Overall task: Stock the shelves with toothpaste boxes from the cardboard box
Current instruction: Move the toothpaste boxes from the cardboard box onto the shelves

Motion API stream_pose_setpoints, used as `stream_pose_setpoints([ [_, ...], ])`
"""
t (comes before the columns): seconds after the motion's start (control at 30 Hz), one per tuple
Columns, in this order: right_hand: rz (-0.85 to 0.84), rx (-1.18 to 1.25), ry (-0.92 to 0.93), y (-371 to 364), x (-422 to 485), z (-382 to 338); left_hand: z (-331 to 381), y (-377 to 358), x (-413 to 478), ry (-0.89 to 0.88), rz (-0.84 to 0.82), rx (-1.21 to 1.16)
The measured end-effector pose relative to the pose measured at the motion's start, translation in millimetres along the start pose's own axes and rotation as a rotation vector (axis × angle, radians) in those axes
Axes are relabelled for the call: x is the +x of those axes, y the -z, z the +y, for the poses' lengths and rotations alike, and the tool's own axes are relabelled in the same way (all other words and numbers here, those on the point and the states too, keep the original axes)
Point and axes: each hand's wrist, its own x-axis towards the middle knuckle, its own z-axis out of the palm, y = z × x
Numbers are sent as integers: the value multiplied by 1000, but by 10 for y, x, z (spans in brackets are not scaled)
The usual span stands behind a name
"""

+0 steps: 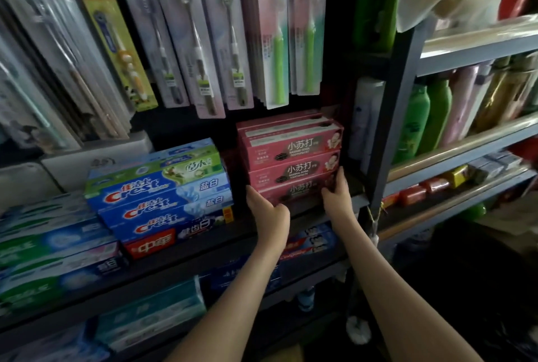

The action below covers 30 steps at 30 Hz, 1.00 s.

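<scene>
Risk, stack: the pink toothpaste stack [291, 158] stands three boxes high at the front, with more rows behind. I'd judge that a push on one end alone could skew the lowest pink box [300, 190] and tip the two boxes above it forward off the shelf [203, 254].
Risk, neighbours: the Crest boxes [163, 196] sit just to the left. A sideways shove from that side could nudge their pile out of line.
Risk, overhead: the toothbrush packs [203, 41] hang just above the stack, so lifting a box high would probably knock them.
Box and hands: the lowest pink box lies between the two hands, its ends touching both.
Left hand: the left hand [269, 209] is pressed against the box's left end. Its fingers are hidden, so I cannot tell whether they curl round it.
Right hand: the right hand [337, 194] has straight fingers laid flat up the right end of the stack, thumb near the front face.
Cardboard box: out of sight from here.
Beside: green bottles [422, 120] fill the next shelving unit to the right.
</scene>
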Motion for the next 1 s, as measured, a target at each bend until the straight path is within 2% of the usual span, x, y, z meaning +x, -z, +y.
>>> stream_pose_setpoints([
  [0.3,-49,-64,-8,27,87,-17,33,-176,-104,8,64,-13],
  [0.47,-20,76,11,115,133,-217,201,-116,-66,-85,123,-54],
  [0.63,-101,224,25,153,230,-495,406,-50,23,-161,63,-62],
  [0.9,-152,188,46,158,212,-517,442,20,33,-129,-10,2],
  [1.0,-116,148,-41,209,210,-425,362,57,19,-123,-8,2],
])
